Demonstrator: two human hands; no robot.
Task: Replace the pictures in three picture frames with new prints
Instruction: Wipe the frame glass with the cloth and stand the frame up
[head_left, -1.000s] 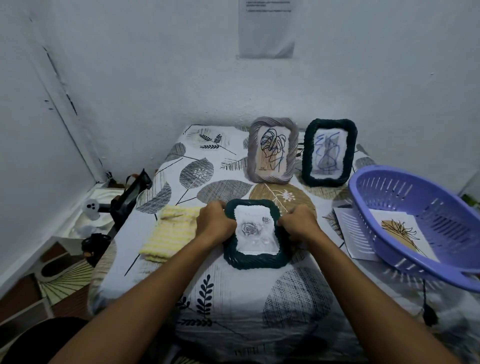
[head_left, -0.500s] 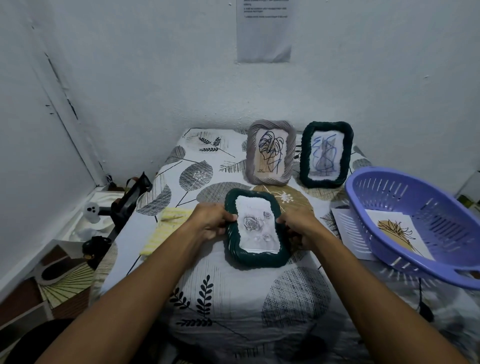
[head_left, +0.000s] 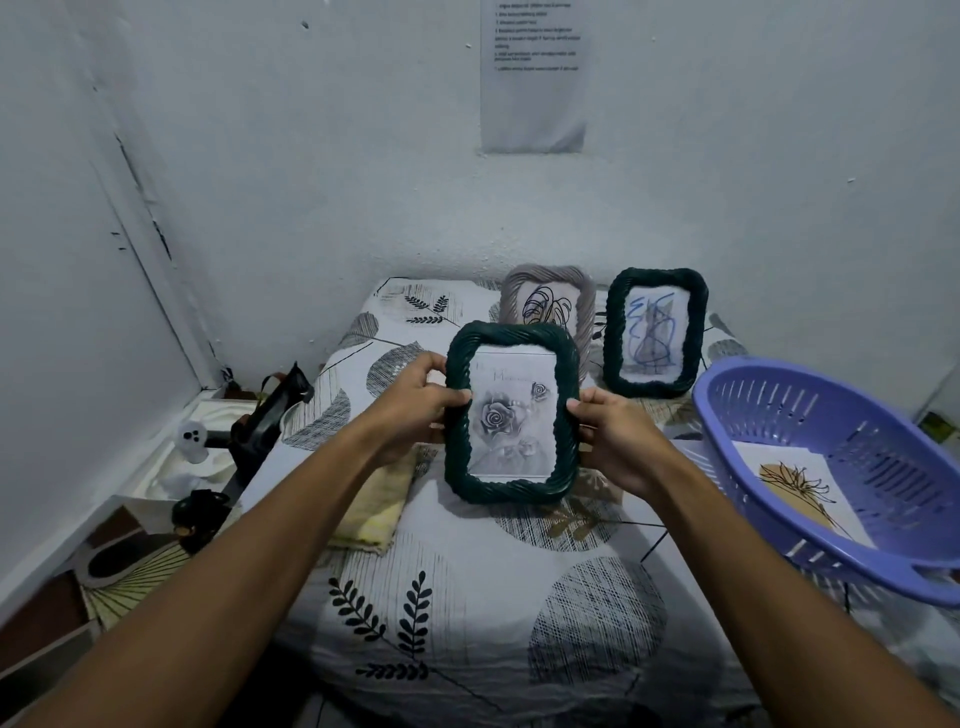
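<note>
Head view shows the left hand (head_left: 415, 402) and right hand (head_left: 610, 439) each clamped on a side rail of the dark green frame (head_left: 511, 413), held upright between them above the tablecloth (head_left: 467, 597); turning it over gently should expose the backing.

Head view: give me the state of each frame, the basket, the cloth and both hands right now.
Rose frame: lifted off the table, upright, facing the camera, rose print inside.
Left hand: grip on the rose frame's left edge.
Right hand: grip on its right edge.
Grey frame: standing at the back, leaf drawing inside.
Green frame: standing beside it, blue drawing inside.
Purple basket: holds one loose print.
Yellow cloth: folded on the table.
</note>
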